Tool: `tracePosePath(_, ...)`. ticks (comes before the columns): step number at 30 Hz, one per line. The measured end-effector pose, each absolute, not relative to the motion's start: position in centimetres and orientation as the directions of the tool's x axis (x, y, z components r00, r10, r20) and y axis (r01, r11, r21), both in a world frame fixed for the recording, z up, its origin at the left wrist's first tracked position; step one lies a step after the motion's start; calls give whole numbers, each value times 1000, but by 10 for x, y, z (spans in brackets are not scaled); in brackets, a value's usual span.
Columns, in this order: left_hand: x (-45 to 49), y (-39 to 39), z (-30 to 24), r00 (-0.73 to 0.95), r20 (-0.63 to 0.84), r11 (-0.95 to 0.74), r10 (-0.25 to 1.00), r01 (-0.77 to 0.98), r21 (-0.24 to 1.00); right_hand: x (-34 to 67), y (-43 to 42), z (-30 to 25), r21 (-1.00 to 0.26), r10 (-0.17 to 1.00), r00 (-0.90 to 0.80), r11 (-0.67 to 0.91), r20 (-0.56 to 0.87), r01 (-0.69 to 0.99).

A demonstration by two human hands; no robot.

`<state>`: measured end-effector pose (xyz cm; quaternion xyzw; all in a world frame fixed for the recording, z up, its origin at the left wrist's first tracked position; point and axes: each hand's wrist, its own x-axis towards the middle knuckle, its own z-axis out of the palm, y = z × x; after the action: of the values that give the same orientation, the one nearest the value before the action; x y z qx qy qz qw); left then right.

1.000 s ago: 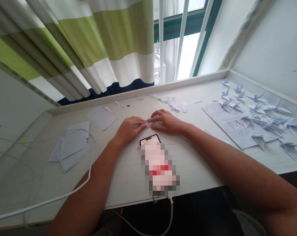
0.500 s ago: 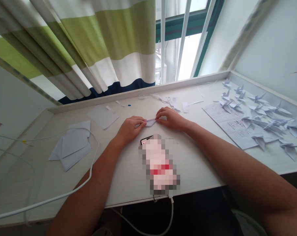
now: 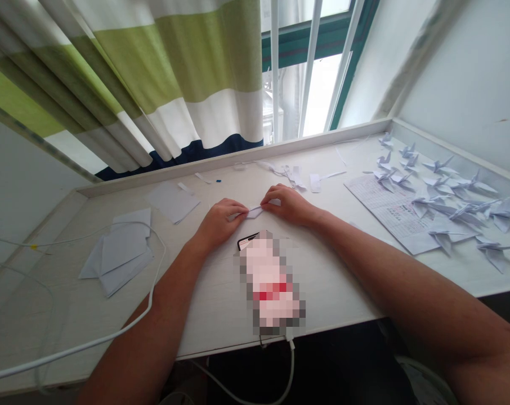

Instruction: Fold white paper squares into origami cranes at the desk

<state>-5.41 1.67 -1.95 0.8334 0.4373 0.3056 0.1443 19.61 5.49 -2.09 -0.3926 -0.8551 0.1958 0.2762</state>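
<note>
Barely shifted since earlier frame: left hand [image 3: 220,223] and right hand [image 3: 289,205] pinched folded paper [image 3: 254,212] at its two ends, over bench [image 3: 221,315]; long axis ran left-right between them, neither hand nearer.

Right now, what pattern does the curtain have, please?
The curtain has green, white and navy bands; head view.

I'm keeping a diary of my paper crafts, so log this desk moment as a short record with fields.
Left hand: on one end of a folded pale paper
Right hand: on the paper's other end
Nearest item: smartphone, partly covered by a pixelated blur
Rest: origami cranes; printed sheet; paper squares; white cable
</note>
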Motion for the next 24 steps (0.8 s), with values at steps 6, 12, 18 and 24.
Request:
tracePosePath(6,-54,16,-17,432,335,-547,837,653,523,195,54,-19,-533,793,-527,601,304,596)
tracePosePath(12,-51,15,-16,414,323,-525,851,677,516,194,54,-17,-493,847,-473,527,241,692)
tracePosePath(18,-48,13,-17,383,270,-464,884,641,611,191,52,-19,-528,882,-417,468,221,709)
tracePosePath(24,-44,10,-20,307,222,-352,926,482,802,191,50,-13,-714,909,-390,371,148,594)
